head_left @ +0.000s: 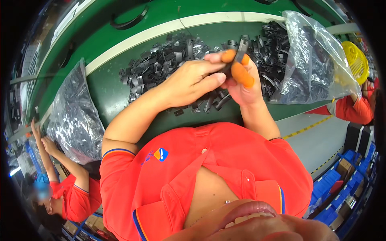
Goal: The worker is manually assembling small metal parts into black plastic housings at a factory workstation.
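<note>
My left hand (193, 82) and my right hand (247, 90) meet over the green table. Orange finger covers (242, 75) sit on fingertips of my right hand. A slim black plastic part (241, 49) stands up from between the right fingers, tilted, its lower end hidden by both hands. My left fingers and thumb are closed at that lower end. Behind and left of my hands lies a heap of small black plastic parts (155, 64). Another pile of black parts (275, 40), some curved, is to the right of my right hand.
Clear plastic bags of black parts stand on the left (78, 120) and right (311, 64). A yellow basket (356, 60) is at the far right. Co-workers in red sit at left (74, 193) and right (354, 110). Blue bins (329, 184) fill the lower right.
</note>
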Available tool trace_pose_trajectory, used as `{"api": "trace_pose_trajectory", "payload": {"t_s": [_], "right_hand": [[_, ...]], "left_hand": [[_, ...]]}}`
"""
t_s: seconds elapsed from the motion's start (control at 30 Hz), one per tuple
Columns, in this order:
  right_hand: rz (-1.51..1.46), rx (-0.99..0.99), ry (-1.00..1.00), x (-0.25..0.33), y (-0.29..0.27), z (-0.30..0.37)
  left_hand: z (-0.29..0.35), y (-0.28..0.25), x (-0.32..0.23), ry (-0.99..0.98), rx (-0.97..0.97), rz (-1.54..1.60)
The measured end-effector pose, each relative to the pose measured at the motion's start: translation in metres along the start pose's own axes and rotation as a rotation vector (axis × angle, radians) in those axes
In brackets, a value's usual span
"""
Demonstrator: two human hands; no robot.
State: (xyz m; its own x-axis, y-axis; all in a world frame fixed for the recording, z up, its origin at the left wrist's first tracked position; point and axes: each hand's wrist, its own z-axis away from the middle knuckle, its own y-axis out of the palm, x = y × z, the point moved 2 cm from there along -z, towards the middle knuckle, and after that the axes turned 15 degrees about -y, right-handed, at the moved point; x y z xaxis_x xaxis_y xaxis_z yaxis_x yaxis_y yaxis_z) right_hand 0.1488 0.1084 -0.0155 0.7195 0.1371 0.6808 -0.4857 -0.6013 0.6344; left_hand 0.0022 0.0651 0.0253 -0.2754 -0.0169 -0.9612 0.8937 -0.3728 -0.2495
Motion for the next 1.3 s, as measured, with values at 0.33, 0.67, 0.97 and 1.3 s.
{"api": "trace_pose_trajectory", "payload": {"t_s": [0.33,0.67,0.97,1.3], "right_hand": [[1.245,-0.257,-0.149,0.055,-0.059,-0.021],[1.700,0.153,-0.234,0.033,-0.055,-0.020],[1.859,0.324,-0.170,0.020,-0.048,-0.019],[1.890,0.131,-0.111,0.016,-0.062,-0.017]], "left_hand": [[-0.107,-0.106,0.026,0.104,-0.334,-1.084],[-0.121,-0.242,0.098,-0.044,-0.931,-1.018],[-0.151,-0.263,0.147,-0.193,-0.674,-1.090],[-0.066,-0.211,-0.017,-0.335,-1.073,-0.170]]}}
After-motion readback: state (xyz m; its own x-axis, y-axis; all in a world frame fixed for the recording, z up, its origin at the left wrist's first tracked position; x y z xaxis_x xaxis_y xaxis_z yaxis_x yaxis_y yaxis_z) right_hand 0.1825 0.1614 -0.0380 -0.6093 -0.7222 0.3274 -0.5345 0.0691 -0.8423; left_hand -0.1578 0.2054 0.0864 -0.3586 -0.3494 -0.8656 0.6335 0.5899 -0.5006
